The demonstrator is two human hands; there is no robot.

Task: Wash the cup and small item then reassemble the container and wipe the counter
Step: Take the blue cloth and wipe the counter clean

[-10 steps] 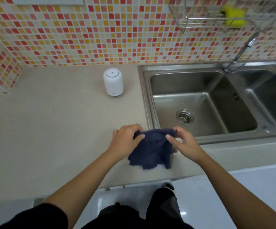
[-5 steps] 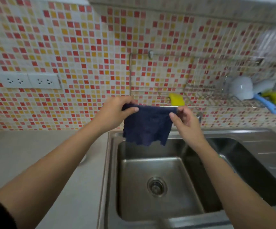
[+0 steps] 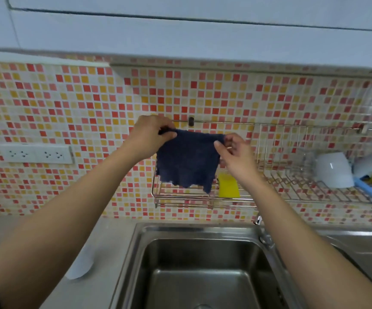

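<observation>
Both grips are clamped on the dark blue fuzzy cloth (image 3: 186, 161): left grip (image 3: 150, 139) pinches the top-left corner, right grip (image 3: 236, 155) the top-right. The cloth hangs spread between them, in the air in front of the chrome wire wall rack (image 3: 202, 198) and above the stainless steel sink (image 3: 202, 275). My read: I'm at the hang-up step, near the end. Risks: these are thin corner pinches, so if one slips the cloth swings and drops into the sink. If it's draped unevenly over the rail, the heavier side drags it off. If I set it too low, it lands on the yellow rectangular sponge (image 3: 228, 186) just beside its lower edge. The white rounded container (image 3: 80, 266) sits on the beige worktop (image 3: 113, 248) right under my left forearm, so a careless pull-back could knock it. The upturned white cup (image 3: 334, 172) on the rack is well apart, so low risk.
</observation>
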